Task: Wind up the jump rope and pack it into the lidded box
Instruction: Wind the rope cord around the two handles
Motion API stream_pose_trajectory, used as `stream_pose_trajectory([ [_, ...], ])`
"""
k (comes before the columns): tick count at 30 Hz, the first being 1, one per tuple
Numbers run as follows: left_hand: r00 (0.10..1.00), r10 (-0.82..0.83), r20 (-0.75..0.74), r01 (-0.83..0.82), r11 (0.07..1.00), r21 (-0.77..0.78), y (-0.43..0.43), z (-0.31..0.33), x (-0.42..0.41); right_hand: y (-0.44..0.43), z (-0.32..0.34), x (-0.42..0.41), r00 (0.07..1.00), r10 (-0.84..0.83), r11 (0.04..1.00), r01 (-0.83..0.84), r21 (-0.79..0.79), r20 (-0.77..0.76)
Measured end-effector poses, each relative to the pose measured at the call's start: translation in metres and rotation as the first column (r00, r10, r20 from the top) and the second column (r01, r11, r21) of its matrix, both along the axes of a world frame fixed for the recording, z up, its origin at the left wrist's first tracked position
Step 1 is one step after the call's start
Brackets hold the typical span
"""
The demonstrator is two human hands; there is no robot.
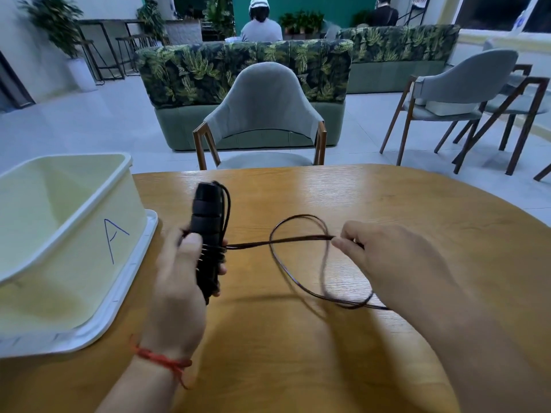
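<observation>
On the wooden tabletop point(357, 204) stands the open cream box point(68, 234), marked "A" in blue pen. Beside it the left hand point(179, 281) clasps the black rope handles point(208, 231), while the right hand's point(384, 260) fingers point(343, 244) pinch the thin jump rope point(298, 239), looped above the tabletop.

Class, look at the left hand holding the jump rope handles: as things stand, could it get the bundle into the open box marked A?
Probably yes. The left hand grips the handles right beside the box, whose top is open, with nothing between them. But the rope is not fully wound and the right hand holds it.
</observation>
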State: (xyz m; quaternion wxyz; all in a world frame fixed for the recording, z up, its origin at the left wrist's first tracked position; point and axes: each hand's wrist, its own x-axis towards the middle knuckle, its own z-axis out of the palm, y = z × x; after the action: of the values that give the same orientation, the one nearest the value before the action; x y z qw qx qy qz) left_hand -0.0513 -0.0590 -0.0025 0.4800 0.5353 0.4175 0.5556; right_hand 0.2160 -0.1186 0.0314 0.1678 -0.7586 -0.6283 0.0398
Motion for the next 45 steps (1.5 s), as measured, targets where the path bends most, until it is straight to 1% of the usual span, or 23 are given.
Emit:
stream_pose_trajectory([
  [2, 0.958, 0.035, -0.285, -0.02, 0.998, 0.053, 0.001, -0.006, 0.0, 0.0, -0.002, -0.003, 0.99, 0.134, 0.98, -0.125, 0.153, -0.045],
  [4, 0.868, 0.049, -0.495, -0.026, 0.998, 0.052, 0.003, -0.01, 0.002, -0.001, -0.002, -0.005, 0.932, 0.305, 0.935, -0.253, 0.25, -0.195],
  [6, 0.768, 0.042, -0.639, 0.001, 0.998, 0.066, 0.002, -0.008, 0.005, -0.006, 0.002, -0.01, 0.848, 0.424, 0.899, -0.351, 0.261, -0.319],
  [9, 0.609, 0.054, -0.791, 0.081, 0.988, 0.13, -0.006, 0.001, 0.01, -0.013, 0.008, -0.017, 0.78, 0.507, 0.862, -0.448, 0.238, -0.366],
  [12, 0.508, 0.059, -0.859, 0.147, 0.977, 0.154, -0.017, 0.006, 0.014, -0.016, 0.011, -0.017, 0.75, 0.561, 0.828, -0.512, 0.231, -0.351],
  [14, 0.44, 0.1, -0.892, 0.16, 0.969, 0.188, -0.021, 0.008, 0.017, -0.017, 0.012, -0.016, 0.733, 0.596, 0.803, -0.546, 0.24, -0.327],
  [17, 0.389, 0.199, -0.899, 0.069, 0.967, 0.244, -0.022, 0.009, 0.021, -0.019, 0.014, -0.018, 0.682, 0.635, 0.77, -0.597, 0.227, -0.362],
  [19, 0.364, 0.255, -0.896, 0.011, 0.961, 0.278, -0.02, 0.011, 0.021, -0.022, 0.018, -0.02, 0.666, 0.621, 0.777, -0.591, 0.215, -0.413],
  [21, 0.338, 0.316, -0.887, -0.025, 0.945, 0.327, -0.018, 0.014, 0.019, -0.025, 0.027, -0.021, 0.691, 0.51, 0.843, -0.518, 0.141, -0.512],
  [23, 0.303, 0.348, -0.887, -0.043, 0.935, 0.352, -0.017, 0.018, 0.016, -0.025, 0.031, -0.017, 0.722, 0.328, 0.915, -0.403, 0.015, -0.609],
  [25, 0.276, 0.357, -0.892, -0.021, 0.931, 0.365, -0.016, 0.023, 0.012, -0.022, 0.03, -0.013, 0.751, 0.2, 0.956, -0.29, -0.042, -0.629],
  [27, 0.258, 0.37, -0.892, 0.042, 0.919, 0.393, -0.017, 0.029, 0.007, -0.018, 0.027, -0.011, 0.787, 0.169, 0.972, -0.234, -0.033, -0.594],
  [29, 0.239, 0.359, -0.902, 0.135, 0.908, 0.397, -0.022, 0.038, 0.0, -0.016, 0.028, -0.008, 0.803, 0.187, 0.976, -0.219, 0.011, -0.566],
  [30, 0.244, 0.334, -0.91, 0.195, 0.903, 0.383, -0.025, 0.043, -0.003, -0.016, 0.03, -0.006, 0.801, 0.215, 0.971, -0.235, 0.037, -0.558],
  [32, 0.299, 0.249, -0.921, 0.335, 0.877, 0.345, -0.031, 0.055, -0.011, -0.015, 0.037, -0.004, 0.776, 0.304, 0.95, -0.292, 0.113, -0.552],
  [33, 0.342, 0.181, -0.922, 0.413, 0.852, 0.32, -0.032, 0.06, -0.016, -0.014, 0.038, -0.004, 0.756, 0.366, 0.929, -0.333, 0.162, -0.542],
  [35, 0.46, -0.042, -0.887, 0.558, 0.79, 0.252, -0.033, 0.067, -0.024, -0.013, 0.033, -0.004, 0.708, 0.461, 0.886, -0.402, 0.232, -0.535],
  [37, 0.578, -0.299, -0.759, 0.638, 0.745, 0.192, -0.031, 0.065, -0.027, -0.01, 0.025, -0.005, 0.663, 0.503, 0.863, -0.423, 0.277, -0.554],
  [39, 0.703, -0.487, -0.518, 0.636, 0.756, 0.152, -0.032, 0.059, -0.023, -0.006, 0.017, -0.011, 0.649, 0.51, 0.859, -0.425, 0.287, -0.565],
  [41, 0.794, -0.528, -0.302, 0.584, 0.8, 0.137, -0.033, 0.053, -0.015, -0.003, 0.009, -0.021, 0.597, 0.532, 0.843, -0.438, 0.311, -0.601],
  [42, 0.827, -0.511, -0.234, 0.549, 0.823, 0.145, -0.032, 0.05, -0.011, -0.002, 0.006, -0.026, 0.563, 0.545, 0.832, -0.451, 0.323, -0.621],
  [43, 0.851, -0.491, -0.183, 0.518, 0.842, 0.151, -0.03, 0.048, -0.007, -0.001, 0.003, -0.032, 0.552, 0.547, 0.829, -0.462, 0.315, -0.629],
  [45, 0.884, -0.448, -0.131, 0.463, 0.876, 0.134, -0.026, 0.044, -0.002, -0.001, -0.002, -0.043, 0.619, 0.522, 0.847, -0.458, 0.27, -0.587],
])
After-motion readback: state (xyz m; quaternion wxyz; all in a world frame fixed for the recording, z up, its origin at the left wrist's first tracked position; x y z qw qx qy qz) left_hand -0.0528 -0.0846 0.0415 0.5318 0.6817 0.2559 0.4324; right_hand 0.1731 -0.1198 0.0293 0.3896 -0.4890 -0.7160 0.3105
